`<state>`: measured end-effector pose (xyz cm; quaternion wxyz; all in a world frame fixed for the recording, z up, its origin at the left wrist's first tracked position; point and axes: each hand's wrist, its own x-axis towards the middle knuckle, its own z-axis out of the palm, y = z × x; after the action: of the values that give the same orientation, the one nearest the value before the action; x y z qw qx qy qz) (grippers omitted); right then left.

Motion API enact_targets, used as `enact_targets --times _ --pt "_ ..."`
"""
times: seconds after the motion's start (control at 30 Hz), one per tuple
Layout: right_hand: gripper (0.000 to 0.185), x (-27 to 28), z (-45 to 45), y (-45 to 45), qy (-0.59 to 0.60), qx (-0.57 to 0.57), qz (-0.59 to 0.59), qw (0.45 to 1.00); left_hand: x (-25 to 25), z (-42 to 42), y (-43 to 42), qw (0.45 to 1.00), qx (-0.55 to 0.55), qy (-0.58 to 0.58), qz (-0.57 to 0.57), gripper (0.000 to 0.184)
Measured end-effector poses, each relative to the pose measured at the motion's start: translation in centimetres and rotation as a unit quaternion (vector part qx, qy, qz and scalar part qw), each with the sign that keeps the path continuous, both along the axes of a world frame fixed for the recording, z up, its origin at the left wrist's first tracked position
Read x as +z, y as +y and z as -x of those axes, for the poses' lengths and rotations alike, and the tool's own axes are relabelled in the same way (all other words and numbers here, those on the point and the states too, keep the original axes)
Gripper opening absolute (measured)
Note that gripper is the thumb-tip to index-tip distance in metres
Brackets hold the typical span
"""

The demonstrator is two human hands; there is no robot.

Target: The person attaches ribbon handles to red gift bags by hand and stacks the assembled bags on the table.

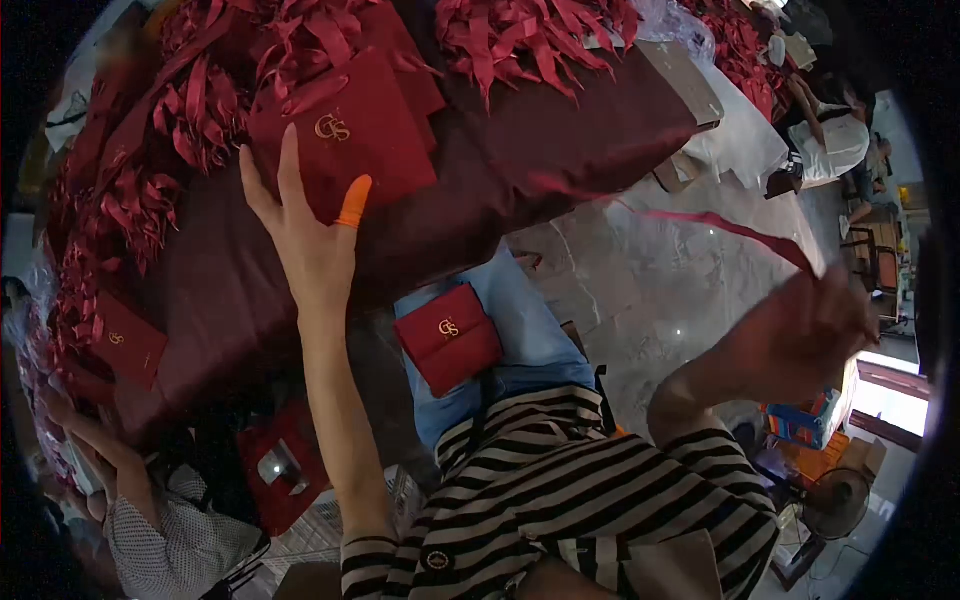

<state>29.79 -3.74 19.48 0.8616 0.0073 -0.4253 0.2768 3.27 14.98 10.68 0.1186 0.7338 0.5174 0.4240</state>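
Observation:
My left hand (pixel 315 230) reaches over the table edge with its fingers spread, an orange cover (pixel 354 203) on one finger. Beneath and beyond its fingers lies a large red bag (pixel 390 140) with a gold logo and a ribbon handle. At the right my right hand (pixel 825 325) is raised and blurred, its fingers closed on the end of a long red ribbon (pixel 715 219) that trails left toward the table. A small folded red pouch (pixel 449 338) with the same logo rests on my lap.
Heaps of red ribbons (pixel 530 40) cover the back of the dark red table cloth (pixel 560 130). Another red bag (pixel 130 338) hangs at the left. Co-workers sit at the lower left (pixel 170 530) and upper right (pixel 835 140). A fan (pixel 836 500) stands lower right.

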Motion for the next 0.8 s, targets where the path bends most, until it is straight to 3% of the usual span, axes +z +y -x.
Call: enact_targets --times 0.03,0.1,0.13,0.2,0.23,0.27,0.33,0.37,0.43,0.47,0.57,0.63,0.7,0.8 --pt "0.009 -0.2 0.2 0.0 0.003 0.0 0.005 1.0 -0.2 0.3 -0.4 1.0 0.0 0.003 0.005 0.071" --pt "0.012 -1.1 0.3 0.2 -0.112 -0.09 0.068 0.987 -0.9 1.0 -1.7 0.993 0.006 0.003 -0.121 0.063" --pt "0.014 -1.7 0.4 0.0 -0.169 -0.133 0.107 0.971 -0.9 1.2 -3.1 0.977 0.021 0.031 -0.211 0.045" --pt "0.018 -3.7 1.1 -0.6 -0.276 -0.215 0.181 0.919 -3.8 3.3 -7.2 0.986 -0.072 0.047 -0.144 0.033" --pt "0.02 -4.7 1.5 -0.5 -0.33 -0.252 0.21 0.885 -5.2 3.5 -9.1 0.989 -0.131 0.02 -0.06 0.027" --pt "0.02 -6.3 2.3 -0.1 -0.321 -0.185 0.323 0.871 -6.9 3.0 -10.8 0.982 -0.186 -0.009 0.023 0.022" --pt "0.017 -10.8 4.6 0.9 -0.283 -0.051 0.504 0.814 -11.0 1.7 -13.4 0.955 -0.188 0.032 0.227 0.036" --pt "0.014 -13.4 5.6 1.2 -0.256 0.011 0.574 0.778 -12.7 1.0 -13.9 0.964 -0.163 0.119 0.175 0.046" --pt "0.015 -19.6 6.9 1.3 -0.248 0.057 0.622 0.741 -17.3 0.4 -14.0 0.955 -0.108 0.242 0.136 0.069" --pt "0.014 -22.3 7.4 0.9 -0.261 0.059 0.635 0.724 -18.7 0.4 -14.0 0.955 -0.105 0.241 0.137 0.069" --pt "0.013 -25.7 8.4 0.3 -0.302 0.069 0.66 0.684 -19.6 0.6 -13.7 0.955 -0.117 0.241 0.128 0.062" --pt "0.012 -26.7 9.2 -0.3 -0.276 0.084 0.666 0.688 -17.6 1.1 -14.3 0.973 -0.15 0.133 0.111 0.052" --pt "0.012 -26.7 9.8 -0.9 -0.306 0.072 0.669 0.673 -17.1 1.8 -15.7 0.975 -0.147 0.099 0.137 0.047" --pt "0.015 -25.3 10.7 -1.1 -0.293 0.015 0.637 0.713 -16.5 2.2 -16.1 0.965 -0.142 0.057 0.214 0.039"
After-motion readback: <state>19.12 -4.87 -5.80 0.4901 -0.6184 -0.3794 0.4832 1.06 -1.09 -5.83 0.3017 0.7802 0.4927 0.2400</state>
